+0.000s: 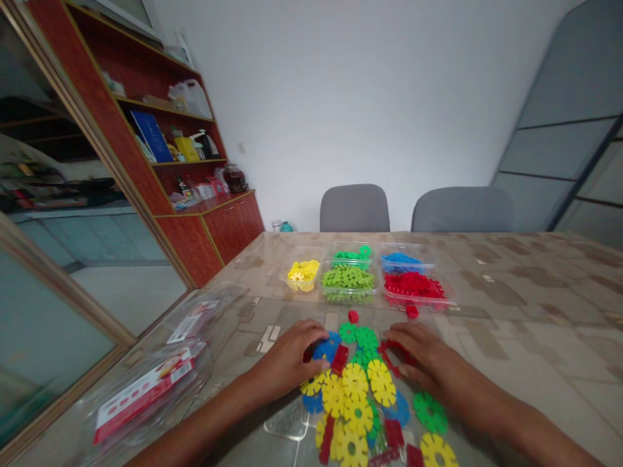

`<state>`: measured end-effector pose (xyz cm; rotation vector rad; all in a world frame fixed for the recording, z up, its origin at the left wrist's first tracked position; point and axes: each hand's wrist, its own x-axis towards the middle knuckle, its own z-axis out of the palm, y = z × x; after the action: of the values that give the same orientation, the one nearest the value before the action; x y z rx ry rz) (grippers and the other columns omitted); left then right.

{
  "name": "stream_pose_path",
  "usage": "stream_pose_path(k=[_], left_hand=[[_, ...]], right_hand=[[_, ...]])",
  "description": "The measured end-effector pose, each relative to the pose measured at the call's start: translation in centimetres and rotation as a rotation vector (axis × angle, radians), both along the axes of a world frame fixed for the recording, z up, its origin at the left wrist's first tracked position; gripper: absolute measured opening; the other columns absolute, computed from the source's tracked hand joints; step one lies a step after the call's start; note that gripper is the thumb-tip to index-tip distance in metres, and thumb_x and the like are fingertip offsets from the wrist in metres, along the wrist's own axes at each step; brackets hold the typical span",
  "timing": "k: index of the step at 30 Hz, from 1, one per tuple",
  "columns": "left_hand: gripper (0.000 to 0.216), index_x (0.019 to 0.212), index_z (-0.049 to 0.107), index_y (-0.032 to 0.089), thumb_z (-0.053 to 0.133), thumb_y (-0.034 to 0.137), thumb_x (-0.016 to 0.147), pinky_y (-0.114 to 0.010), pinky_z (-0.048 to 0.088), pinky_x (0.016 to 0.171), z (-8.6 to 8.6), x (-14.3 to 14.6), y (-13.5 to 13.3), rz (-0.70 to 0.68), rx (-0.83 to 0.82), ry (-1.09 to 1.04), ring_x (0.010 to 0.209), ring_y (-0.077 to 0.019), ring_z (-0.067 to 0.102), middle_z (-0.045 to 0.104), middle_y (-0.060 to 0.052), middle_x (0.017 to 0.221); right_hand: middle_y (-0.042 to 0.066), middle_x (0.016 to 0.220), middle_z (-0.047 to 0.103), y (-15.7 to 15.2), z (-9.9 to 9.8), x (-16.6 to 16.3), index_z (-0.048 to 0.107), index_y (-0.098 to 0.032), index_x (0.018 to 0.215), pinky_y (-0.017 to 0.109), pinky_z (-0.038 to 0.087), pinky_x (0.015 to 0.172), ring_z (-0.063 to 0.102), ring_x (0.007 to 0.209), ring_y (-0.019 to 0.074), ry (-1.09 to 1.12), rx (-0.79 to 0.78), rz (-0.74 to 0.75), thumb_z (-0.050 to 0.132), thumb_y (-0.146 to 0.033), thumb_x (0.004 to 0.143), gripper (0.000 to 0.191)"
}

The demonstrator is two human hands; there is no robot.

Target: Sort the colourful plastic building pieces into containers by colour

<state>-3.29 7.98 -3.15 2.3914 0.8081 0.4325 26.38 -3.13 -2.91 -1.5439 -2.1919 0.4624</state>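
Observation:
A loose pile of notched plastic discs lies on the table between my two hands. My left hand (298, 355) curves against the pile's left side, its thumb and fingers apart. Its fingertips touch a blue disc (327, 347), with a red block (339, 360) just beyond. On the opposite side, my right hand (422, 353) is cupped over a red toothed piece (389, 355), thumb apart from fingers. Yellow discs (355, 381) cover the pile's near part, and green discs (366, 337) its far part. A separate green disc (430, 412) sits below my right hand.
Behind the pile stand clear tubs of yellow pieces (302, 272), light green pieces (348, 279), red pieces (413, 285) and blue pieces (400, 261). Plastic packaging (146, 395) lies at left. Two grey chairs (354, 207) stand past the table's far edge.

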Motion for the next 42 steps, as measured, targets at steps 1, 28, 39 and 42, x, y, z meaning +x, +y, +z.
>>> stream_pose_path(k=[1, 28, 39, 42], left_hand=[[0.029, 0.111, 0.065, 0.021, 0.071, 0.023, 0.082, -0.031, 0.041, 0.096, 0.0, 0.1, -0.1, -0.010, -0.016, 0.004, 0.108, -0.0221, 0.057, 0.063, -0.005, 0.117], [0.013, 0.097, 0.075, 0.022, 0.066, 0.027, 0.090, -0.025, 0.045, 0.074, 3.2, -1.0, -1.8, -0.291, -0.252, 0.167, 0.082, -0.0177, 0.064, 0.071, -0.003, 0.092], [0.018, 0.104, 0.068, 0.020, 0.056, 0.022, 0.092, -0.028, 0.046, 0.083, 3.1, -2.5, 0.9, -0.112, -0.008, 0.075, 0.091, -0.0188, 0.062, 0.068, -0.005, 0.101], [0.020, 0.111, 0.066, 0.023, 0.061, 0.025, 0.092, -0.030, 0.043, 0.091, 1.9, -2.1, 0.6, -0.112, 0.039, 0.102, 0.102, -0.0212, 0.060, 0.064, -0.005, 0.109]], right_hand=[[0.012, 0.134, 0.058, 0.0, 0.1, -0.3, 0.056, -0.024, 0.133, 0.042, 0.042, 0.101, 0.052, 0.120, 0.0293, 0.001, 0.001, 0.030, 0.056, -0.032, 0.098, 0.036], [0.008, 0.100, 0.067, -0.6, -2.1, -3.0, 0.064, -0.021, 0.108, 0.041, 0.042, 0.085, 0.060, 0.092, 0.0258, 0.039, -0.012, 0.070, 0.064, -0.019, 0.088, 0.020], [0.009, 0.100, 0.065, -0.4, -1.1, -2.7, 0.063, -0.019, 0.103, 0.037, 0.044, 0.082, 0.058, 0.092, 0.0238, 0.098, -0.041, 0.011, 0.054, -0.027, 0.095, 0.015], [0.008, 0.099, 0.064, -0.2, -1.6, -3.0, 0.063, -0.020, 0.106, 0.039, 0.043, 0.083, 0.057, 0.093, 0.0258, 0.034, -0.052, -0.031, 0.063, -0.027, 0.088, 0.019]])
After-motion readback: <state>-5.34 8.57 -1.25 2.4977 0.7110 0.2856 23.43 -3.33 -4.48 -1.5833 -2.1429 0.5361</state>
